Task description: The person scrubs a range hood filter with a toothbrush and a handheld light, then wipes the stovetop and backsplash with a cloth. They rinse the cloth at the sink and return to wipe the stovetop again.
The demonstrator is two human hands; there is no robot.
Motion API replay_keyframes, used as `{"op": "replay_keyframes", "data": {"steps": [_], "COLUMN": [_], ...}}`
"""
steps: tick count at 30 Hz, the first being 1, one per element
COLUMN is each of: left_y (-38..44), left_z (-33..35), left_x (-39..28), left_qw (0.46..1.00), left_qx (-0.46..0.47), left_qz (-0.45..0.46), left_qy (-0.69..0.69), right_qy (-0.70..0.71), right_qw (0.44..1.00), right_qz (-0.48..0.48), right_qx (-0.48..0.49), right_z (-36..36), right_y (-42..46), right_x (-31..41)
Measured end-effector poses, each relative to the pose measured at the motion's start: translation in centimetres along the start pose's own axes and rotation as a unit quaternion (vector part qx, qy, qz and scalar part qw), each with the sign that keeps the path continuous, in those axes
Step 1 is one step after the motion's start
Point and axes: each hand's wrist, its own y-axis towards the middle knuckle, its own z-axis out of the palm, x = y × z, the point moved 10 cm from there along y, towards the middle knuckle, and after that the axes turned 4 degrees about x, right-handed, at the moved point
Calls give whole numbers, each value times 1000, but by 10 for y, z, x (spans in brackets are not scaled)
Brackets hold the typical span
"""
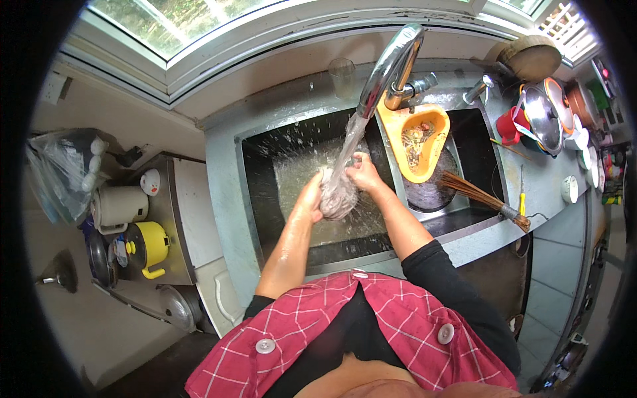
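Note:
A wet, wrinkled, grey-brown bundle [339, 201], apparently a cloth, is under the running water of a chrome faucet [385, 69]. My left hand [311, 196] grips it along its left side. At its upper right, my right hand [364, 172] has curled fingers close against it; the splashing hides whether they pinch it. Both hands are over the left basin of a dark double sink [266, 209], and drops spray widely around them. Cloudy water or a pale wet surface shows at the bottom of this basin.
An orange strainer basket [440, 154] with food scraps sits at the sink divider. A bundled-twig brush [477, 196] crosses the right basin above a round dark pan [430, 184]. A clear glass [342, 78] stands behind; a yellow-handled screwdriver [522, 201] and white cup [569, 189] lie rightward.

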Motion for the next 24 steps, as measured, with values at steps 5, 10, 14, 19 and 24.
{"op": "replay_keyframes", "data": {"steps": [5, 10, 14, 19, 24], "left_y": [-12, -51, -70, -25, 25], "left_z": [5, -61, -93, -4, -30], "left_x": [-6, -41, 5, 21, 24], "left_qw": [998, 996, 990, 984, 953], "left_qx": [37, -26, -142, 125, 121], "left_qz": [5, 2, -7, 41, 75], "left_qy": [54, 88, -1, -120, -268], "right_qy": [144, -118, -131, -253, -435], "right_qw": [939, 981, 966, 875, 759], "right_qz": [-54, -123, -222, -410, -472], "right_qx": [308, 91, 30, 44, -110], "right_z": [71, 42, 55, 146, 128], "right_y": [-31, -30, -59, -164, -167], "right_x": [27, 44, 83, 96, 127]}}
